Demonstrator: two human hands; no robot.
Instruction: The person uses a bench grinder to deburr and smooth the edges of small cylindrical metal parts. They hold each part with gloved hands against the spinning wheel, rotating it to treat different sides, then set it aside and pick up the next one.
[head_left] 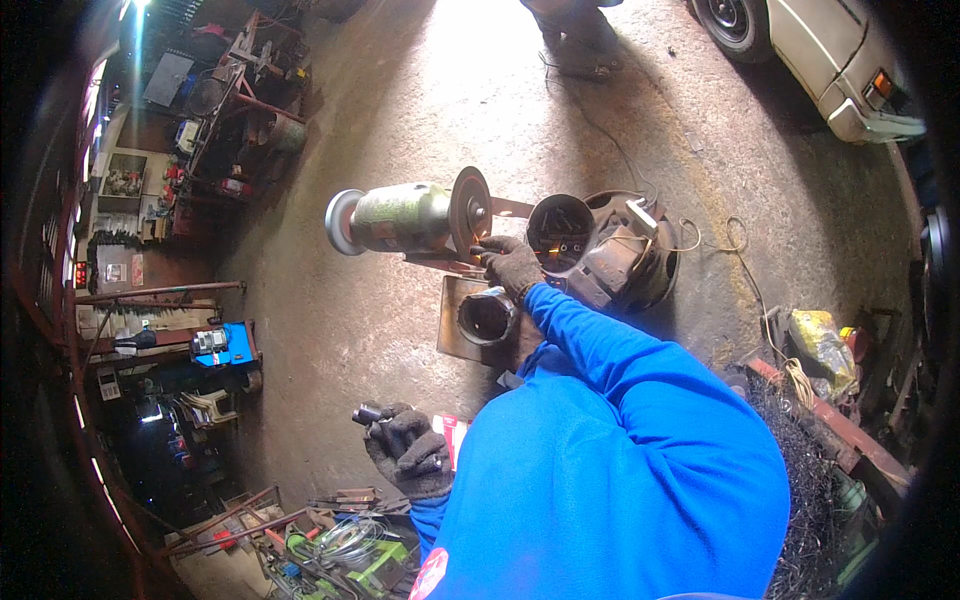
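Note:
A green bench grinder stands in front of me, with a grey wheel at its left end and a dark disc wheel at its right. My right hand, in a dark work glove, is closed with its fingertips at the front edge of the dark wheel. Small orange sparks show there; whatever the fingers pinch is too small to make out. Low on the left, my gloved left hand is closed round a short dark cylindrical piece, one end sticking out past the fingers.
Right of the grinder are a round black container holding small parts and a rusty round base with a cable. An open can sits nearer me. Shelves and machines line the left; a light-coloured car stands far right, wire coils lower left.

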